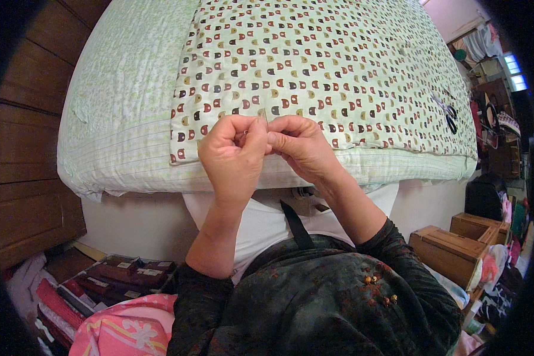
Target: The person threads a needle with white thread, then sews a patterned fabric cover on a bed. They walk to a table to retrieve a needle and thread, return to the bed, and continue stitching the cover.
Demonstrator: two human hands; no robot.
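Both my hands meet in front of me, over the near edge of a pale quilt (pixel 314 74) printed with small red, black and tan animal heads. Thumb and fingers of my left hand (pixel 234 154) are pinched closed. Against it, fingertip to fingertip, my right hand (pixel 305 147) is pinched too. Something very thin seems to stick up between the fingertips, too small to name. The quilt lies on a light green bedspread (pixel 121 77). Farther right on the quilt rests a pair of scissors (pixel 451 120) with black handles, apart from both hands.
Brown wooden panelling (pixel 32 130) stands along the left side. Below it are stacked dark red boxes (pixel 121 276) and a pink patterned cloth (pixel 124 329). Wooden boxes (pixel 448 255) and a black bag (pixel 485 196) stand at the right, beside the bed.
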